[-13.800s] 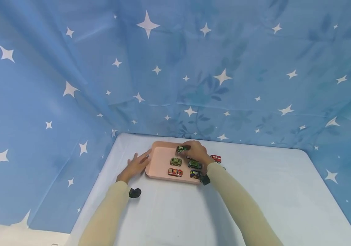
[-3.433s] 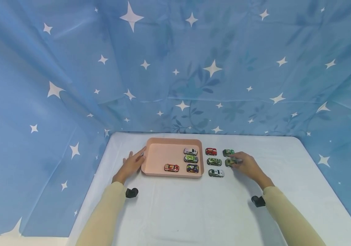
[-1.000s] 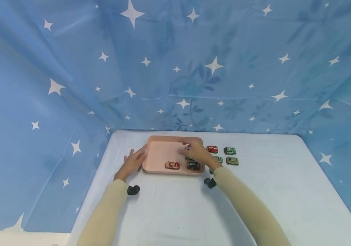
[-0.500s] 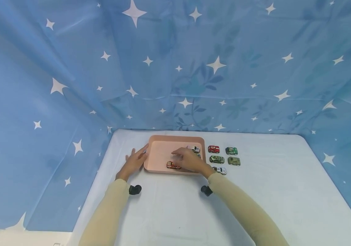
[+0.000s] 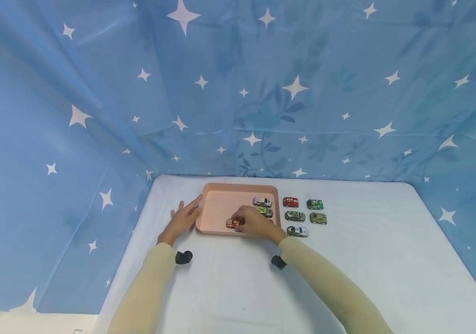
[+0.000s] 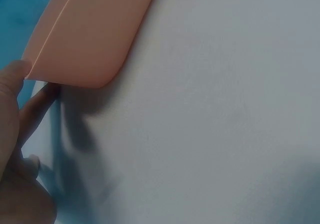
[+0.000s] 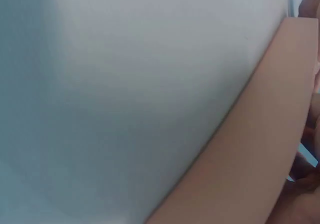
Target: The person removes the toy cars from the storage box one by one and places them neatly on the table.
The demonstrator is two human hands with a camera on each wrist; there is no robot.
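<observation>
A shallow pink tray (image 5: 217,206) lies on the table. At its left end my left hand (image 5: 180,222) rests with fairly straight fingers. In the left wrist view the thumb (image 6: 12,77) touches the rim and a finger meets the outer wall below. My right hand (image 5: 258,223) is over the tray's front, pinching the right end of a red-and-orange toy car (image 5: 232,223). Behind it in the tray stand a white toy car (image 5: 262,202) and a lime-green one (image 5: 265,212). The right hand mostly covers the tray's front right corner.
Right of the tray stand a red car (image 5: 290,202), a green car (image 5: 314,204), a camouflage car (image 5: 295,215), an olive car (image 5: 318,218) and a silver-white car (image 5: 297,231). A blue star-patterned curtain (image 5: 229,116) hangs behind the white-covered table (image 5: 238,287).
Several cars have left the tray for two columns on its right since the oldest frame. My right hand has just lowered onto the red-and-orange car. The left hand stays by the tray.
</observation>
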